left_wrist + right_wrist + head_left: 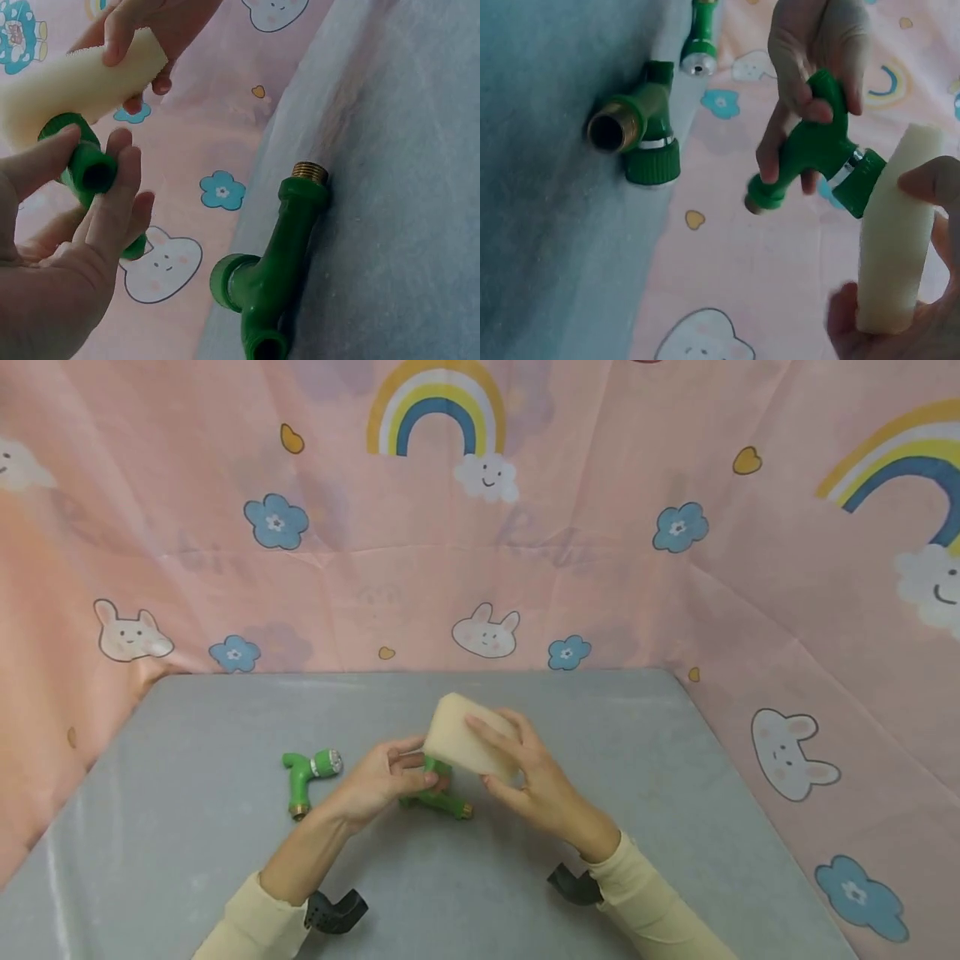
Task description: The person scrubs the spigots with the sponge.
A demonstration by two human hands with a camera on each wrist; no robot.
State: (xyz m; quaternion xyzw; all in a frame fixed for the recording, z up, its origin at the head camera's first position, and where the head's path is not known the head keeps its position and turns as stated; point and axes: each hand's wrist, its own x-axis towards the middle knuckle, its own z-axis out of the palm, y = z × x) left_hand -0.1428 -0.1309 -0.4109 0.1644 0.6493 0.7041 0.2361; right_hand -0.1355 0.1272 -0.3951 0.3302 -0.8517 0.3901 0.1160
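Tap (808,154) aslant, knob (859,186) toward sponge (895,232)

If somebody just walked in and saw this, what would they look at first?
Probably the pale spongy block in the right hand, near the middle of the head view, close to the green tap in the left hand. Next might come the big rainbow on the pink cloth behind the grey table, then the other green tap lying left of the hands.
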